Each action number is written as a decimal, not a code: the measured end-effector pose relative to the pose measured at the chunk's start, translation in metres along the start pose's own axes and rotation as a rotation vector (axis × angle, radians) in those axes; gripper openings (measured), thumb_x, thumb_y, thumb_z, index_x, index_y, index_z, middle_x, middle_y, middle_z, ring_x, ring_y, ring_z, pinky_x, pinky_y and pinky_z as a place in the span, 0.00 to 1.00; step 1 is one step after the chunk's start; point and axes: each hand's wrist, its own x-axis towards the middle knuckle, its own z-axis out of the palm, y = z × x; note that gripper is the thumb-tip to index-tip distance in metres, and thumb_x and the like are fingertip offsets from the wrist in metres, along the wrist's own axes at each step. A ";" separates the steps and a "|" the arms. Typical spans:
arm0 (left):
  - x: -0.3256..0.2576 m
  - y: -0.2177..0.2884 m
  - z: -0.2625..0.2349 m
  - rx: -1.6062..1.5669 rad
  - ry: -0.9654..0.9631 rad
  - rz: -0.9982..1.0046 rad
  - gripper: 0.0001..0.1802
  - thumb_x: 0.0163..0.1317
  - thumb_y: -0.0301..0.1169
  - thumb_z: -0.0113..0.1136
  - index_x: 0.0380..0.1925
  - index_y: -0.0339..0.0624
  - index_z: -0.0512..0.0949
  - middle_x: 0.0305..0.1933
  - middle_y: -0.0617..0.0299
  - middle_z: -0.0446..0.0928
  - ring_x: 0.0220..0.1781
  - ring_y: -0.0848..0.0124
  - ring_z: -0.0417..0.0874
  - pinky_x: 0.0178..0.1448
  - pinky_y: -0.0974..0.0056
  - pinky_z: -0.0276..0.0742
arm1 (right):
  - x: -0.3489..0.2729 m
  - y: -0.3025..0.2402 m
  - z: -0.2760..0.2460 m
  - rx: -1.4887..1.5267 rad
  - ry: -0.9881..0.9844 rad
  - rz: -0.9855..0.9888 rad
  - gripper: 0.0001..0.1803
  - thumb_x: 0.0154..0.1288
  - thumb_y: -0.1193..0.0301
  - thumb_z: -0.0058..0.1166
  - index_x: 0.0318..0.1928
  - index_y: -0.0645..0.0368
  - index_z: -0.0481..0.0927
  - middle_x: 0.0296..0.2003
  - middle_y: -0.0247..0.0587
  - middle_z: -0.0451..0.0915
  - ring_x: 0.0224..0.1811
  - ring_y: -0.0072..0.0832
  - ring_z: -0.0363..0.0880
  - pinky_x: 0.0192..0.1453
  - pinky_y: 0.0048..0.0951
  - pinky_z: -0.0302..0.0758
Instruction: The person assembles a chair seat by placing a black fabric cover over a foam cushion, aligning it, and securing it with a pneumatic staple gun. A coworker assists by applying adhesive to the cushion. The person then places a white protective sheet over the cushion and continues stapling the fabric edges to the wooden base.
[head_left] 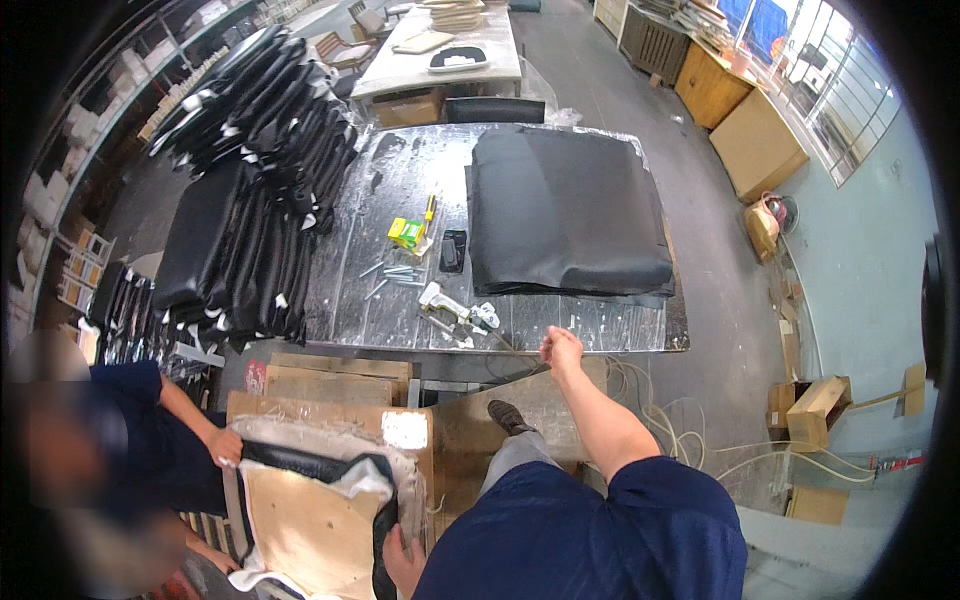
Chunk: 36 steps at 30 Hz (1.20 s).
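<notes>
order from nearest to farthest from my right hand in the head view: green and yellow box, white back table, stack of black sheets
From your right hand:
1. Stack of black sheets, just ahead
2. Green and yellow box, ahead, to the left
3. White back table, far ahead
</notes>
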 end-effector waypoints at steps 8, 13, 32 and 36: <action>0.060 -0.023 0.011 0.394 -0.280 -0.146 0.33 0.72 0.51 0.65 0.68 0.40 0.80 0.61 0.35 0.82 0.61 0.41 0.83 0.70 0.45 0.77 | 0.122 -0.023 0.039 0.446 0.114 0.165 0.28 0.82 0.69 0.58 0.77 0.47 0.69 0.56 0.40 0.82 0.46 0.36 0.86 0.44 0.43 0.83; 0.043 -0.001 0.044 0.263 0.064 -0.197 0.32 0.73 0.51 0.64 0.67 0.40 0.80 0.61 0.36 0.82 0.61 0.41 0.83 0.70 0.45 0.78 | 0.134 -0.016 0.051 0.571 0.205 0.122 0.30 0.84 0.72 0.55 0.80 0.46 0.66 0.57 0.40 0.80 0.43 0.33 0.82 0.46 0.41 0.83; 0.028 0.004 0.068 -0.216 0.383 -0.294 0.30 0.78 0.51 0.60 0.66 0.38 0.81 0.61 0.40 0.84 0.64 0.41 0.83 0.69 0.43 0.81 | 0.162 -0.042 0.063 0.512 0.421 0.155 0.07 0.81 0.63 0.63 0.47 0.50 0.81 0.36 0.30 0.83 0.35 0.28 0.83 0.40 0.37 0.82; 0.019 0.009 0.049 0.539 0.347 0.072 0.26 0.76 0.44 0.63 0.64 0.38 0.83 0.66 0.39 0.81 0.68 0.40 0.82 0.72 0.45 0.80 | 0.138 -0.047 0.090 0.436 0.490 0.037 0.10 0.76 0.69 0.69 0.52 0.52 0.81 0.36 0.32 0.85 0.36 0.28 0.84 0.38 0.35 0.81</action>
